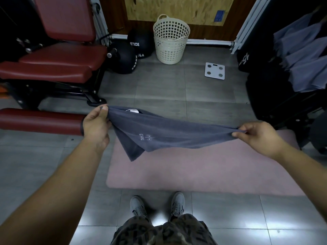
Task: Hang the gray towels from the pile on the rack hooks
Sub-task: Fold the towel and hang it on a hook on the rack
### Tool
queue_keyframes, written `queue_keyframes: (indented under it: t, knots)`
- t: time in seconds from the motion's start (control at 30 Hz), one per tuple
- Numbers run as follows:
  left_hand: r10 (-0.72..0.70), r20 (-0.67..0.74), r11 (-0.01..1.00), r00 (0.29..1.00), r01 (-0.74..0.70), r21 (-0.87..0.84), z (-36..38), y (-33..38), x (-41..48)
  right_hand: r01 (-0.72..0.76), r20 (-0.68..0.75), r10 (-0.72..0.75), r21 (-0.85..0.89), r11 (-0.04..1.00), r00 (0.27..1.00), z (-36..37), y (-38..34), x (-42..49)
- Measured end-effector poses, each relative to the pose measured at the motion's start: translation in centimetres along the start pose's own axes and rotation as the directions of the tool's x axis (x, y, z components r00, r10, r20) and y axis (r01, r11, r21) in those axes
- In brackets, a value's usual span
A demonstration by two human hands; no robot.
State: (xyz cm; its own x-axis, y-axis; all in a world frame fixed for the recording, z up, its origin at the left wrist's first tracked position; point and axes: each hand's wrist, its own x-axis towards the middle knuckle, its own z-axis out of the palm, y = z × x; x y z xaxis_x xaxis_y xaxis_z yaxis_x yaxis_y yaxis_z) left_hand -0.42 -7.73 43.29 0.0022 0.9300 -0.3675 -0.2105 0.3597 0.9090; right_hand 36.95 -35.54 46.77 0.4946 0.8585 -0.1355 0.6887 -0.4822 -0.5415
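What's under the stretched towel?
The towel hangs in the air between the left hand and right hand; below it lie a pink mat and gray floor tiles. The mat's far edge behind the cloth is covered.

Gray tiled floor [159, 82] carries a pink rectangular mat [194, 170], a cream perforated plastic basket [170, 39], and a red padded bench [58, 55] against a chipboard wall panel [177, 7].

Both bare arms reach forward and spread apart. The left hand [96, 123] pinches one end of the gray towel [164, 134] with curled fingers; the right hand [256, 137] pinches the other end.
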Motion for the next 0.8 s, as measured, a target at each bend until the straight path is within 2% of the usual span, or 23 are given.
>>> queue_keyframes:
  t: [0.07,0.13,0.23,0.37,0.5,0.67,0.73,0.8]
  knots:
    - [-0.007,-0.021,1.0,1.0,0.006,-0.025,0.0,-0.1,0.2,-0.11,-0.054,0.127,0.248,0.963,0.99,0.2,-0.6,0.5]
    - [-0.02,-0.039,0.999,0.999,0.018,-0.048,-0.2,-0.4,0.4,-0.143,-0.121,0.228,0.485,0.863,0.966,0.5,-1.5,1.0]
    - [-0.006,-0.077,1.0,0.997,0.004,-0.029,-0.9,-0.9,0.9,-0.135,-0.171,0.277,0.569,0.811,0.945,0.7,-2.4,1.5]
    - [0.018,-0.142,1.0,0.99,-0.019,-0.005,-1.6,-0.9,1.2,-0.102,-0.118,0.184,0.501,0.86,0.976,0.1,-3.1,1.4]
    - [0.007,-0.145,0.999,0.989,-0.015,-0.052,-2.7,-0.4,2.0,-0.092,-0.065,0.131,0.417,0.904,0.989,-1.1,-3.4,1.5]
    - [0.016,-0.131,0.999,0.991,-0.02,-0.026,-2.5,-0.4,2.3,-0.016,-0.128,0.035,0.148,0.989,0.991,-1.4,-2.4,2.0]
    - [0.014,-0.137,1.0,0.991,-0.017,-0.024,-2.1,-0.4,2.1,0.034,-0.11,-0.037,-0.026,0.999,0.993,-1.1,-2.1,2.0]
    - [0.018,-0.151,1.0,0.988,-0.018,0.002,-1.9,-0.5,2.1,0.067,-0.094,-0.077,-0.102,0.992,0.993,-0.6,-1.9,1.9]
